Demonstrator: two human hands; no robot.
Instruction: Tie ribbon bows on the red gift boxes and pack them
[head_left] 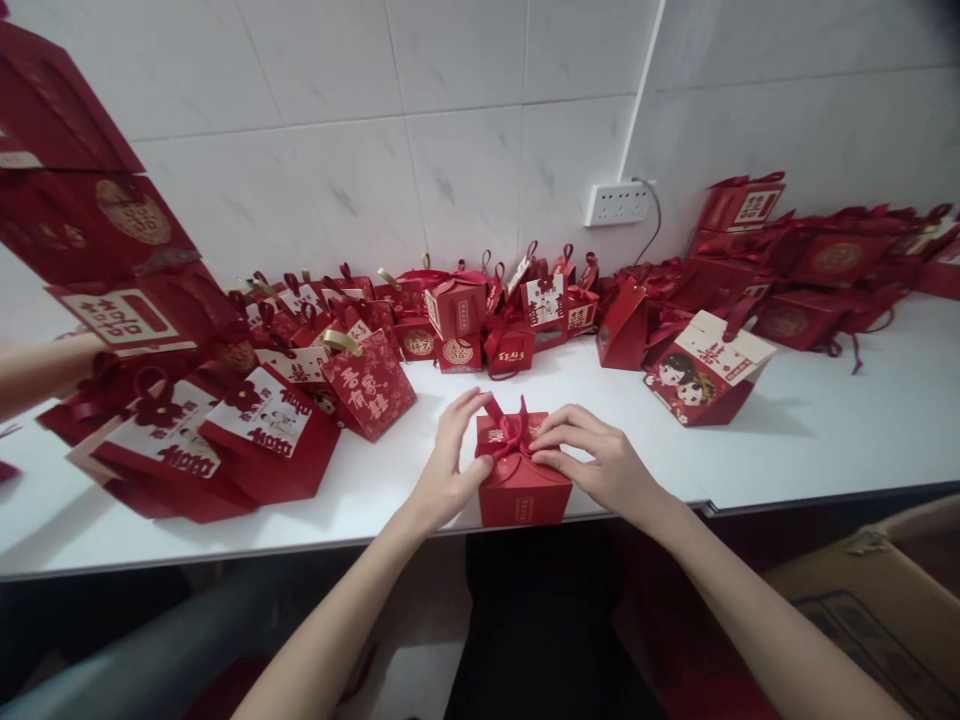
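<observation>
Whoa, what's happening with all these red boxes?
A person has both bare hands on a small red cardboard box at the front edge of a white table. The left hand and right hand are at the dark-red ribbon on its top. Many more red paper boxes crowd the table toward the pale tiled wall. At the left, another person's bare arm shows behind stacked red boxes.

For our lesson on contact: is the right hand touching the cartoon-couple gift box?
Apart: the head view shows bare white tabletop between the right hand and the cartoon-couple gift box.
</observation>
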